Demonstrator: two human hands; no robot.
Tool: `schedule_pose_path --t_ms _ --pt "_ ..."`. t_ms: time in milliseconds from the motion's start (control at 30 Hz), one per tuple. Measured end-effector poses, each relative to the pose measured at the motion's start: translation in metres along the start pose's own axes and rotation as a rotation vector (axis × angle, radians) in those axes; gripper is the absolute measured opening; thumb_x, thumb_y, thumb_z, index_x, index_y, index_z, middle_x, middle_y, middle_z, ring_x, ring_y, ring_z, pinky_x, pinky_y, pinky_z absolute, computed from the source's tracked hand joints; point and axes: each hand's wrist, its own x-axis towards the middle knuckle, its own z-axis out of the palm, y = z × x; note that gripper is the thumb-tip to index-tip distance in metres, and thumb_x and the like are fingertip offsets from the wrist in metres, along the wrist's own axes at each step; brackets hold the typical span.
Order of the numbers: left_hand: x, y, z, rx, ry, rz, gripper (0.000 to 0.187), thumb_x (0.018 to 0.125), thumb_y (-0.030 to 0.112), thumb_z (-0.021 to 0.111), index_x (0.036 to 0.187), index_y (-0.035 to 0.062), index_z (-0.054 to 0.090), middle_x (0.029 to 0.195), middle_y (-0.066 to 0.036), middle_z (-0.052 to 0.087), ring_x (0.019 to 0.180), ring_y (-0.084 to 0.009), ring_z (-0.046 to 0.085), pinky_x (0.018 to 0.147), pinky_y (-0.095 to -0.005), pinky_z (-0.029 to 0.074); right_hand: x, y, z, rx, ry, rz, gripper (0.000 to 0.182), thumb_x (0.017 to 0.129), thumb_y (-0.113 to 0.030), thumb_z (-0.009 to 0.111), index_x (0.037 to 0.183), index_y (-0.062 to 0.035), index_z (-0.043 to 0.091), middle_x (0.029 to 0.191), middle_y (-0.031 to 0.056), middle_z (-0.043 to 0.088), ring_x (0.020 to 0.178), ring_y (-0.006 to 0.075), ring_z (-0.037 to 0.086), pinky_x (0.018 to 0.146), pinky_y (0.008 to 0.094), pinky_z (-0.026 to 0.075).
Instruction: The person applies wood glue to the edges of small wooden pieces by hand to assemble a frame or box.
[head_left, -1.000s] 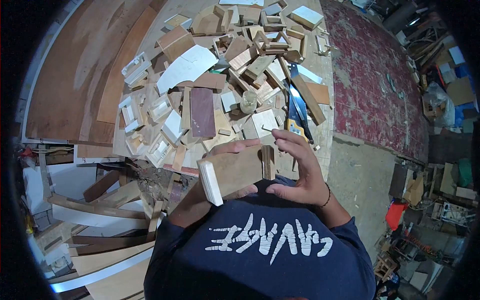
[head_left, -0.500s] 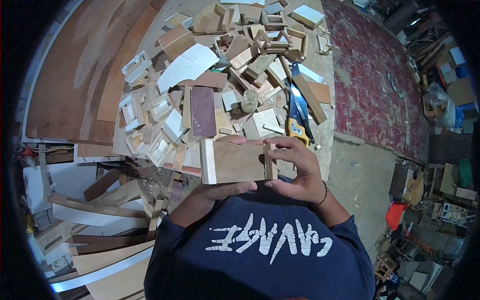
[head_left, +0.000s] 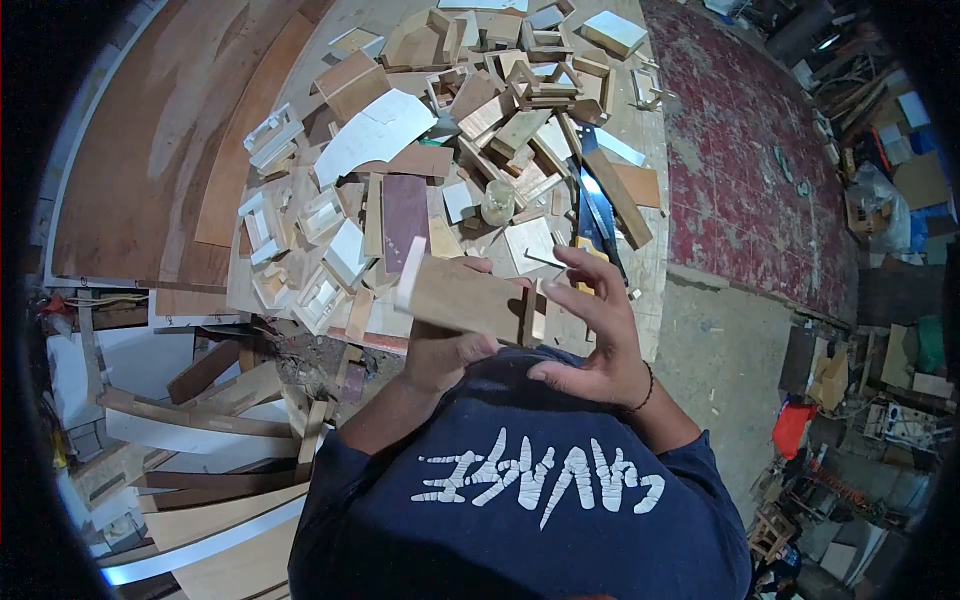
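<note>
A wooden piece (head_left: 470, 296), a flat board with a raised strip at each end, is held in front of my chest, tilted with its left end higher. My left hand (head_left: 445, 352) grips it from below and behind, thumb along the near edge and fingertips showing over the far edge. Close by its right end is my right hand (head_left: 600, 335), fingers spread and thumb apart, fingertips right at the end strip. Beyond the hands lie a maroon board (head_left: 405, 225), a small glass jar (head_left: 498, 203) and a handsaw (head_left: 597, 205) with a yellow and black handle.
The worktable (head_left: 650, 120) carries a pile of small wooden frames and offcuts, with a white curved panel (head_left: 375, 135) among them. Large plywood sheets (head_left: 130, 150) stand at the left. Curved wooden strips (head_left: 200, 425) are stacked at lower left. A red-topped surface (head_left: 745, 170) lies at the right.
The wooden piece has gone from nearly level to tilted, its left end raised. My right hand has loosened from its right end, fingers spreading. The left hand still grips it.
</note>
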Motion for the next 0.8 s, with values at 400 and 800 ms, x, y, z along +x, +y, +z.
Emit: schedule_pose_path --t_ms 400,800 --pt "0.001 -0.003 0.006 -0.305 0.103 -0.350 0.066 0.075 0.036 0.074 0.123 0.0023 0.044 0.114 -0.010 0.054 0.107 -0.0216 0.057 0.093 -0.0383 0.051 0.010 0.015 0.002 0.324 -0.076 -0.043 0.027 0.072 -0.010 0.073 0.098 -0.0080 0.070 0.093 0.0090 0.067 0.093 0.0248 0.060 0.085 0.0369 0.043" --pt "-0.001 -0.007 0.006 -0.375 0.127 -0.418 0.066 0.077 0.035 0.073 0.125 0.0020 0.043 0.114 -0.011 0.055 0.105 -0.0223 0.058 0.089 -0.0409 0.053 0.009 0.016 0.004 0.389 -0.068 -0.014 0.023 0.074 -0.011 0.072 0.097 -0.0094 0.071 0.082 0.0065 0.066 0.081 0.0207 0.060 0.079 0.0338 0.042"
